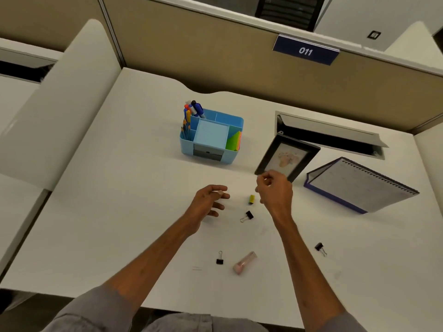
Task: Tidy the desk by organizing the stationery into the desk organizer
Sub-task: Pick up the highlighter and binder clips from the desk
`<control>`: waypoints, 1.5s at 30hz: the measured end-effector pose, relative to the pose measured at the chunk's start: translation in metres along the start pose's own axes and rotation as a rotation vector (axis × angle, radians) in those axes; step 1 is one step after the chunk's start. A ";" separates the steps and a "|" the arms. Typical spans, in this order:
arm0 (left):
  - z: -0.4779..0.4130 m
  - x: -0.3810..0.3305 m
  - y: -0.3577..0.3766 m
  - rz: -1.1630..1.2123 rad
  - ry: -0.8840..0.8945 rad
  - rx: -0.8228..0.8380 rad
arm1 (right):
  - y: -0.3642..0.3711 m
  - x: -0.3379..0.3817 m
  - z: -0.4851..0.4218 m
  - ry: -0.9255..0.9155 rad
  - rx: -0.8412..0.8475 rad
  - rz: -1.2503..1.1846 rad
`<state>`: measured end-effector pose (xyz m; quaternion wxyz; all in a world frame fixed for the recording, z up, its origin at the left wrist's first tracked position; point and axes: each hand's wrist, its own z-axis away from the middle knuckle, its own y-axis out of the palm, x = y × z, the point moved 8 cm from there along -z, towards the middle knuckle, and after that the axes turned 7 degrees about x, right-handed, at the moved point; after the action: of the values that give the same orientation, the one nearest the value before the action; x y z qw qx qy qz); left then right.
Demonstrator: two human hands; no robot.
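Blue plastic, the desk organizer (233, 154) stands towards twelve o'clock on the white desk (119, 212). Pens and pencils (194, 109) stand upright in its nine o'clock compartments, a pale blue pad (211, 134) lies in the middle, and coloured sticky notes (233, 141) fill its three o'clock end. At six o'clock from it, near the desk's centre, a small yellow item (251, 199) lies between the two hands, with the first binder clip (248, 215) just beside it at six o'clock. The left hand (209, 200) hovers at nine o'clock of the yellow item, fingers loose and spread, gripping nothing. The right hand (275, 188), at three o'clock of it, has its fingers curled in; whether they pinch anything cannot be told. Nearer the desk's six o'clock edge lie the second binder clip (220, 259) and a pinkish tube (245, 263), with the third binder clip (320, 248) well apart at four o'clock. A picture frame (287, 155) and a spiral calendar (359, 185) stand at two to three o'clock.
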<state>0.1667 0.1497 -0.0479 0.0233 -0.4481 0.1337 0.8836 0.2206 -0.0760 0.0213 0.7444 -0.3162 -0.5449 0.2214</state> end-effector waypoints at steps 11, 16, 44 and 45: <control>0.019 0.031 0.076 -0.104 -0.062 0.035 | 0.015 -0.086 0.142 -0.154 0.267 0.289; 0.027 0.037 0.096 -0.079 -0.070 0.012 | 0.032 -0.100 0.174 -0.092 0.365 0.425; 0.043 0.026 0.082 -0.283 -0.068 -0.066 | 0.029 -0.047 0.123 -0.333 0.318 0.246; 0.042 0.021 0.077 -0.266 -0.047 -0.075 | 0.030 -0.040 0.119 -0.342 0.314 0.236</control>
<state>0.1085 0.0844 -0.0247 0.1267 -0.4414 0.0395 0.8874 0.0957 -0.0545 -0.0028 0.6504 -0.2160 -0.5812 0.4387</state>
